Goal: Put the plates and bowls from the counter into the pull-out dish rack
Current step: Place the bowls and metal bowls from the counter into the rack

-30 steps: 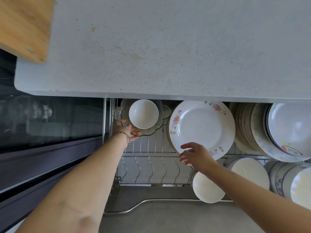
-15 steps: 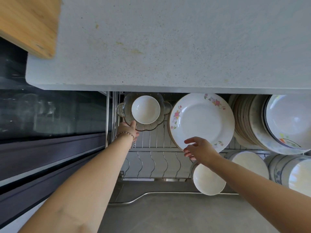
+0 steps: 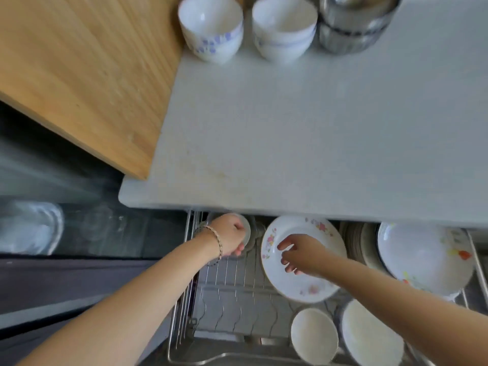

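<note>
**Rack loading: left hand on bowl, right hand at plate**

White counter [image 3: 317,128] is viewed from above, with a wooden board [image 3: 79,75] laid over its left end. Patterned bowls [image 3: 211,27], white bowls [image 3: 284,30] and steel bowls [image 3: 353,22] are stacked at its far edge.

Pull-out dish rack [image 3: 229,291] is drawn out below the counter. Floral plate [image 3: 303,289] is stood on edge mid-rack, and other plates [image 3: 422,257] are racked to its right.

Small white bowl [image 3: 247,233], at the rack's back-left, is gripped by the left hand [image 3: 227,237], fingers curled round it. Right hand [image 3: 301,256] is held at the floral plate's face with fingers spread and loose; contact cannot be told.

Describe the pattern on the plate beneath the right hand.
The plate is white with pink flower sprigs around its rim; the head view shows it.
</note>
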A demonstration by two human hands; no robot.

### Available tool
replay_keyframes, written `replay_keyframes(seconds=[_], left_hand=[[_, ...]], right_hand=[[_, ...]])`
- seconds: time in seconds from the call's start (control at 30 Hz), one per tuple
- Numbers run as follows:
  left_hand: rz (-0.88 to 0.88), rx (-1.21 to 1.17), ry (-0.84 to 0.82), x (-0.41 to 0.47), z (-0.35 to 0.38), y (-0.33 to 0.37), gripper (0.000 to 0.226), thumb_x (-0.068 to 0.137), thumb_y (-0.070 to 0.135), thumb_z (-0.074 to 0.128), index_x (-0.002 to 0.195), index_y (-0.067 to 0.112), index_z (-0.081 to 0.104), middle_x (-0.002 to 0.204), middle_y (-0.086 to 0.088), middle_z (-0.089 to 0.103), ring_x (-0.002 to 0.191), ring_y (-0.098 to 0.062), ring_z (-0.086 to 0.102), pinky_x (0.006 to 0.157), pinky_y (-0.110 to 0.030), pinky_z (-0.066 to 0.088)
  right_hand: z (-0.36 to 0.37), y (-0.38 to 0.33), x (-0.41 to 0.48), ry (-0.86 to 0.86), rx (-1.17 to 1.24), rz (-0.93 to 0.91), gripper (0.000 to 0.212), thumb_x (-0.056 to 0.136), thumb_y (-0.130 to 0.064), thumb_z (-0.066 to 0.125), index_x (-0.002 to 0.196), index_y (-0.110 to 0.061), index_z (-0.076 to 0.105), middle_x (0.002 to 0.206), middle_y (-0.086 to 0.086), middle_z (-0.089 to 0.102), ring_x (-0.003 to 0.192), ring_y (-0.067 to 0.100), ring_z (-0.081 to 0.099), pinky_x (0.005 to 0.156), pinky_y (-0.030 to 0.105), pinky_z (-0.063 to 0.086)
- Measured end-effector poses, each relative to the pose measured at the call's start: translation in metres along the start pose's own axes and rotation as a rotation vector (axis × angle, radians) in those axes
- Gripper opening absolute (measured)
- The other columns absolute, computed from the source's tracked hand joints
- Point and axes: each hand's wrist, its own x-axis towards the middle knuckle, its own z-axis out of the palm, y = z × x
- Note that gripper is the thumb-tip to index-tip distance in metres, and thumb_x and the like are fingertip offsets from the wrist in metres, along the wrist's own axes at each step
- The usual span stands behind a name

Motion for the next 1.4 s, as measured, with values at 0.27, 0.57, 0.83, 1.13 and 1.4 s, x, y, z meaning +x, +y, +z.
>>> replay_keyframes(seconds=[0.27,0.57,0.83,1.13,1.4], left_hand=[[0.152,-0.376,0.378,-0.018,-0.11,0.112,0.011,0.094,0.014,0.043,0.101,0.012,0.051,0.067,-0.001,0.057,0.043,-0.008,0.056,0.044,-0.018,0.038],[0.117,-0.983,0.425,0.088,-0.209,0.183,0.059,0.087,0.035,0.056,0.138,0.011,0.037,0.134,-0.017,0.045,0.074,-0.025,0.061,0.059,-0.033,0.053],[0.132,-1.107,0.292,0.161,-0.233,0.203,0.048,0.09,0.034,0.054,0.13,0.011,0.043,0.12,-0.015,0.055,0.093,-0.028,0.062,0.075,-0.041,0.056],[0.222,-1.317,0.424,0.129,-0.193,0.176,0.037,0.085,-0.006,0.034,0.118,0.004,0.047,0.113,-0.017,0.058,0.074,-0.025,0.062,0.058,-0.041,0.061],[0.222,-1.034,0.286,-0.009,-0.105,0.131,0.025,0.086,-0.011,0.033,0.1,0.005,0.046,0.101,-0.02,0.054,0.069,-0.033,0.059,0.045,-0.038,0.057]], right_hand=[[-0.1,-0.139,-0.032,0.104,0.042,-0.249,0.026,0.091,-0.004,0.042,0.112,-0.005,0.056,0.081,0.01,0.061,0.056,0.014,0.054,0.055,0.019,0.043],[-0.149,-0.251,0.041,0.252,0.167,-0.267,0.027,0.092,-0.006,0.036,0.108,0.008,0.052,0.077,0.011,0.052,0.06,0.02,0.048,0.056,0.023,0.039],[-0.16,-0.251,0.083,0.277,0.223,-0.18,0.044,0.092,-0.003,0.034,0.134,0.01,0.037,0.101,0.035,0.061,0.057,0.014,0.038,0.049,0.02,0.029],[-0.172,-0.197,0.041,0.298,0.264,-0.171,0.032,0.093,-0.008,0.041,0.12,0.001,0.055,0.088,0.013,0.064,0.061,0.015,0.056,0.057,0.02,0.046],[-0.162,-0.15,-0.054,0.273,0.419,-0.329,0.059,0.09,-0.043,0.054,0.141,-0.023,0.031,0.105,0.013,0.057,0.07,0.022,0.065,0.066,0.032,0.056]])
